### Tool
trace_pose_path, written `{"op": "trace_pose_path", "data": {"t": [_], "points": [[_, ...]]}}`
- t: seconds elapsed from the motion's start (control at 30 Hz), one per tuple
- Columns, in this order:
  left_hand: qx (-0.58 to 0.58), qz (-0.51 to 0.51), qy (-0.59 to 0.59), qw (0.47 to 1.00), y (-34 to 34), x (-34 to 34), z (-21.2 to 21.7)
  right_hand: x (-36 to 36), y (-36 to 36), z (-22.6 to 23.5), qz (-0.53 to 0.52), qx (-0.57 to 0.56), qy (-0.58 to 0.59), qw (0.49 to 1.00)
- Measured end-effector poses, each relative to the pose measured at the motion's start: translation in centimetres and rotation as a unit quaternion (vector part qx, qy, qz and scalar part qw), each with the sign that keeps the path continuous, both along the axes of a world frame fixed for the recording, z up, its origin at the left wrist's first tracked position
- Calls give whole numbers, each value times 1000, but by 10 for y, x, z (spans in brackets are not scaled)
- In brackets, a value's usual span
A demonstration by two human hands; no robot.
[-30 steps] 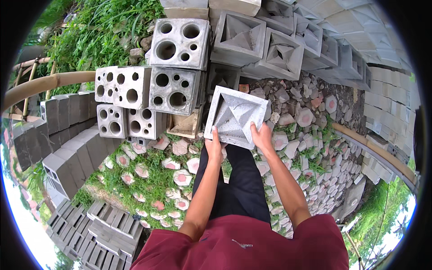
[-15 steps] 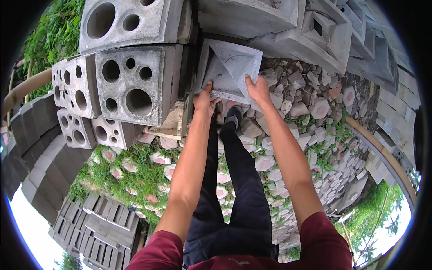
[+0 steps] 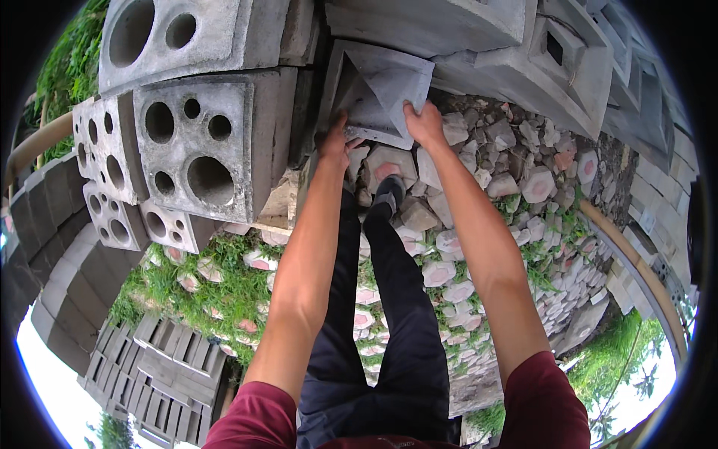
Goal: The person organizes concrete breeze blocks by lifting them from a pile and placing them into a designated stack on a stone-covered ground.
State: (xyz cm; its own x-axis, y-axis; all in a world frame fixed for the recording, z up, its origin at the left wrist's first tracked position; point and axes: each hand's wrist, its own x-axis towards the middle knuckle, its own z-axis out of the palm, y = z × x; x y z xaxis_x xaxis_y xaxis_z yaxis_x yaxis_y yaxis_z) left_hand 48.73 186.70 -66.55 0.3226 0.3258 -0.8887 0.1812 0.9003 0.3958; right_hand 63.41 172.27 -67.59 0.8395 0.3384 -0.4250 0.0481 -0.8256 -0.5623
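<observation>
A square grey concrete block point(image 3: 381, 93) with a recessed, diagonally ridged face is between my two hands, tilted in the gap between the stacks. My left hand point(image 3: 336, 142) grips its near left corner, thumb on the rim and fingers reaching underneath. At the near right edge, my right hand point(image 3: 424, 123) is closed with its thumb over the rim; its other fingers are mostly hidden. The far side of the block lies close to the stacked concrete blocks behind it.
Concrete blocks with round holes point(image 3: 196, 142) are stacked at the left. More recessed blocks point(image 3: 553, 60) stand at the far right. Broken rubble and hexagonal pavers point(image 3: 538, 183) cover uneven ground around my shoe point(image 3: 389, 196). Slotted grey blocks point(image 3: 161, 374) are piled at the lower left.
The concrete block has moved slightly farther from me, with both hands still on it. A hexagonal paver near my shoe is now more exposed. The view has shifted a little.
</observation>
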Motion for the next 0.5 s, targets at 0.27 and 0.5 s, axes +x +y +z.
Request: {"op": "trace_pose_path", "data": {"t": [0.27,0.5], "points": [[46,-25,19,998,9,2,-16,1,8,0,-39,33,18,999],[-2,-19,11,1000,7,6,3,0,8,9,-21,25,16,999]]}}
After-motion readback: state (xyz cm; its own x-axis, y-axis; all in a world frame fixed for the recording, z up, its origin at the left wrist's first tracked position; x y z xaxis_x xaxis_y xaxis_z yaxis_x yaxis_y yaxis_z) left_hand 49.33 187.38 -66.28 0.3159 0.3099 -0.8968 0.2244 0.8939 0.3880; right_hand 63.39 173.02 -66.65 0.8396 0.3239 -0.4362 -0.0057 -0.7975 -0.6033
